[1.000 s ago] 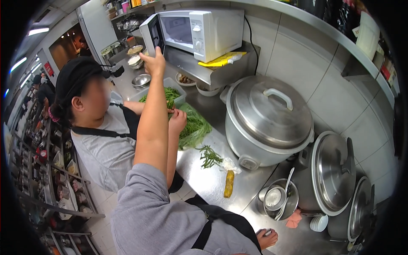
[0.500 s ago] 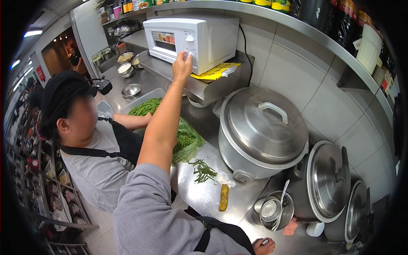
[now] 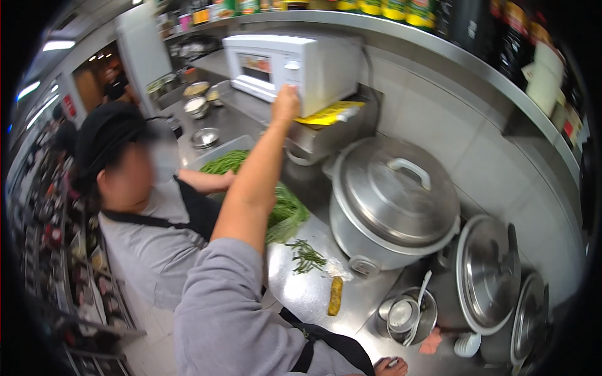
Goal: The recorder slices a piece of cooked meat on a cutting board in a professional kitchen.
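My left hand [image 3: 286, 105], at the end of my stretched-out arm, closes on a knob low on the front panel of a white microwave oven [image 3: 326, 62]. The fingertips are partly hidden and a little blurred. At the bottom edge, my right hand [image 3: 390, 367] is closed round something small that I cannot make out, beside the steel counter. Under my left arm lie green beans in a clear plastic bag [image 3: 287, 216], with more green beans [image 3: 227, 161] in a tray beyond. Some loose beans [image 3: 307, 257] and a yellow-brown roll [image 3: 335, 296] are on the counter [image 3: 291, 289].
Close on my left a co-worker [image 3: 141, 250] in a black cap and apron reaches toward the beans. A large lidded rice cooker [image 3: 395, 194] stands right of centre, lidded pots [image 3: 492, 272] further right. A steel bowl [image 3: 426, 313] holds utensils. A loaded shelf [image 3: 376, 22] runs overhead.
The view has shifted, so the scene sits a little further right and lower. My left hand stays at the microwave's lower knob, its fingers now covering it. My right hand looks unchanged.
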The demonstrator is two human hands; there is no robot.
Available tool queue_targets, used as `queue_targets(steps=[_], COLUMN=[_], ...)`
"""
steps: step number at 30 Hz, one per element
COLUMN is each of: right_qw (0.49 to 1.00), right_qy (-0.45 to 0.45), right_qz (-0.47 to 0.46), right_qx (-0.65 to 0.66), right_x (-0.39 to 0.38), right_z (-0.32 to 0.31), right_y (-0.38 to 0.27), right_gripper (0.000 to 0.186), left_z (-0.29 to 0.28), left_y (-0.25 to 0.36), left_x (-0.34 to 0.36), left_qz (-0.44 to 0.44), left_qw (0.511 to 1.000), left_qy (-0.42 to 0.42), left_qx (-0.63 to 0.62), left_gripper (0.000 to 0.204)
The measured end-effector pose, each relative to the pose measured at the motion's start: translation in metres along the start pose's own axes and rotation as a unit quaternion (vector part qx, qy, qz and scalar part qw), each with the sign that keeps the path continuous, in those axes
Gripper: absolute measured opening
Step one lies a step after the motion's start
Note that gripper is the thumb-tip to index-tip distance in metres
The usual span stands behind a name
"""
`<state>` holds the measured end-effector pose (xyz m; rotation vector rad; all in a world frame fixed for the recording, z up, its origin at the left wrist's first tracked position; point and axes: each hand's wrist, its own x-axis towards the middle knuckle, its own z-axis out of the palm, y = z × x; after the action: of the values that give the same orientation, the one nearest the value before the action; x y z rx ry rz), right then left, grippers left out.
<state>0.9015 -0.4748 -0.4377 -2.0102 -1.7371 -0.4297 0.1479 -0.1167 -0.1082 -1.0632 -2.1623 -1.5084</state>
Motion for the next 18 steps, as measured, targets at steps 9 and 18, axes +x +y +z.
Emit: queue_targets(steps=[9, 18], right_qw=[0.999, 0.993], right_qy=[0.007, -0.044], right_qz=[-0.044, -0.024], right_qx=[-0.021, 0.106], right_x=[-0.031, -0.030], right_z=[0.024, 0.043], right_y=[0.032, 0.043], right_gripper=[0.030, 0.034], left_z=[-0.042, -0.067], left_y=[0.081, 0.033], left_x=[-0.218, -0.474], left_qz=[0.010, 0.042], left_qw=[0.970, 0.984], left_qy=[0.162, -0.160], left_qx=[-0.178, -0.061], left_gripper=[0.036, 0.027])
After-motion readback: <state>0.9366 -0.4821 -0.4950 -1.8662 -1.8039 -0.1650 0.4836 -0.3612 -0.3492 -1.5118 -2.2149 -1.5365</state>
